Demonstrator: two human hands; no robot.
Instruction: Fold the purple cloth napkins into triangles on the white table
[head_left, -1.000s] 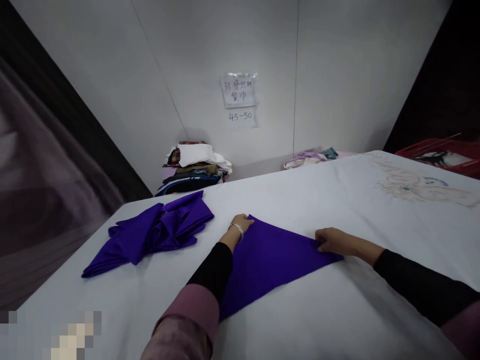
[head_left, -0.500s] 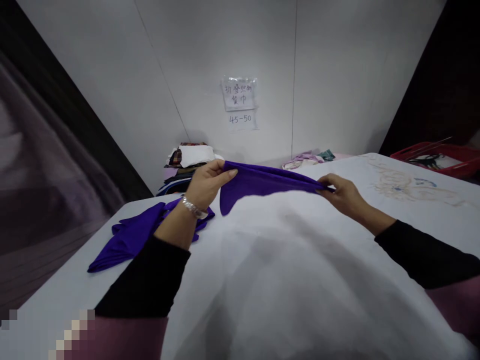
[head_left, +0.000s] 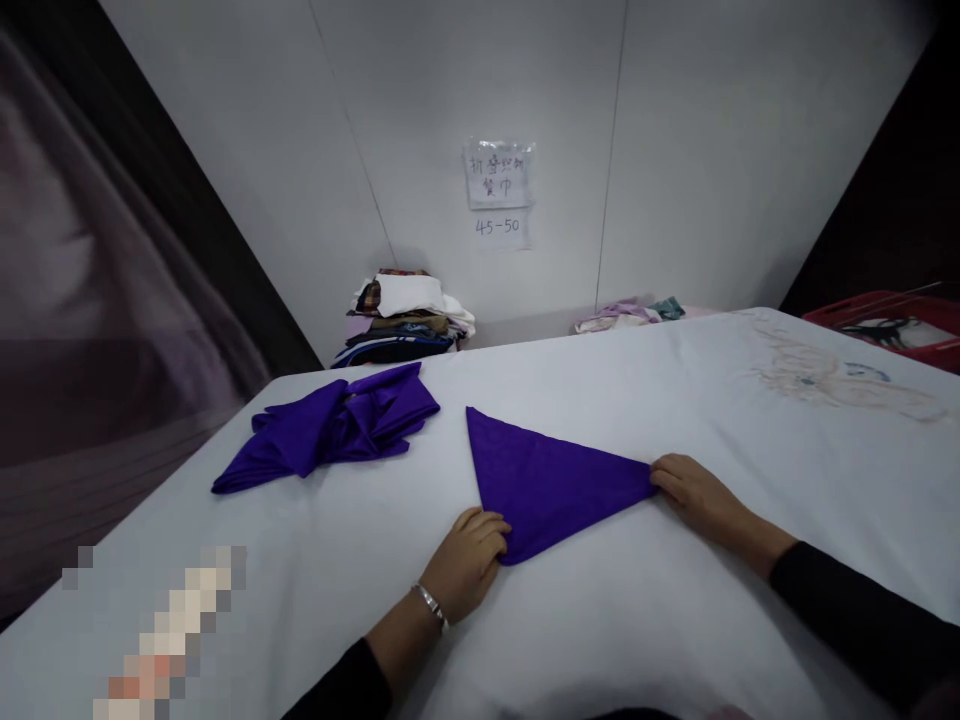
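1. While the purple cloth (head_left: pixel 559 485) lies flat as a triangle on the white-covered table (head_left: pixel 322 560), its far corner is free, near the crumpled purple pile (head_left: pixel 322 435).
2. Right hand (head_left: pixel 697 500): fingers clamped on the right corner, pretty much.
3. Left hand (head_left: pixel 469 565): fingers together on the near-left edge; can't tell if they're pinching or just pressing.
4. Looks light, floppy, maybe slippery, hardly fragile, so I'd grab corners or folded edges.

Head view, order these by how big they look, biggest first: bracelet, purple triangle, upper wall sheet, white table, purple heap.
1. white table
2. purple heap and purple triangle, too alike to rank
3. upper wall sheet
4. bracelet
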